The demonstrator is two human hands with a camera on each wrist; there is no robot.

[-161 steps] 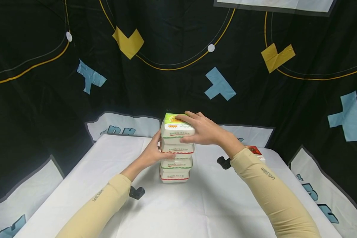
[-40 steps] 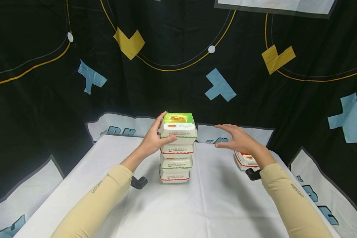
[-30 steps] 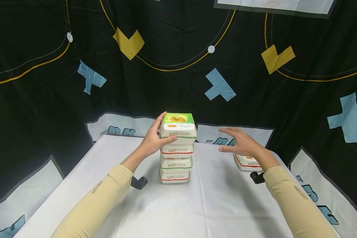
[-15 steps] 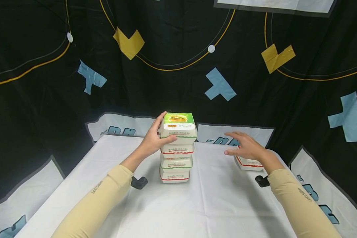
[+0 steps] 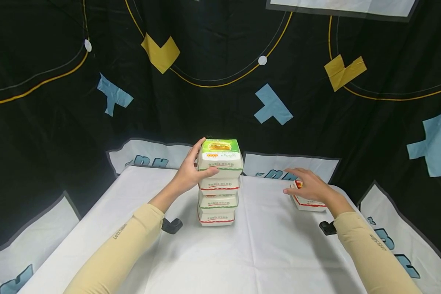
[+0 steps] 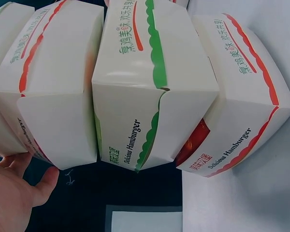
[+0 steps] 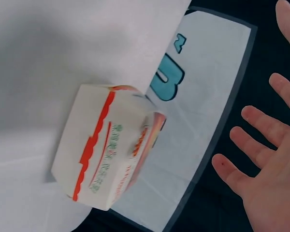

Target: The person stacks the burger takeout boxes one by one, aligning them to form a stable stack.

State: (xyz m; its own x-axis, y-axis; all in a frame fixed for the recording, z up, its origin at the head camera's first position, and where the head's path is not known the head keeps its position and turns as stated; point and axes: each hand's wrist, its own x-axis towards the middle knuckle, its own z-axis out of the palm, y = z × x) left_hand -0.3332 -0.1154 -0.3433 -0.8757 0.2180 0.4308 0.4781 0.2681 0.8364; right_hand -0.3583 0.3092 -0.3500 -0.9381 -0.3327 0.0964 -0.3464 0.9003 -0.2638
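Observation:
Several white paper hamburger boxes stand in one stack in the head view, their trims alternating green and red. The top hamburger box (image 5: 221, 158) has a green lid with a burger picture. My left hand (image 5: 188, 173) grips its left side, thumb across the front and fingers along the side. Lower boxes, including a green-trimmed box (image 6: 152, 87), fill the left wrist view. A separate red-trimmed hamburger box (image 5: 308, 204) sits to the right of the stack. Over it hovers my right hand (image 5: 310, 188), fingers spread and holding nothing; the right wrist view shows a gap between hand and box.
A white cloth covers the table (image 5: 257, 253). Behind it hangs a black curtain (image 5: 213, 110) with yellow and blue shapes. White lettered panels (image 5: 290, 165) stand along the back and sides. A black wrist mount (image 5: 328, 228) juts from each forearm.
My right hand has left the top box of the stack and moved right and down to above the separate box. My left hand has shifted up from a lower box to the top one.

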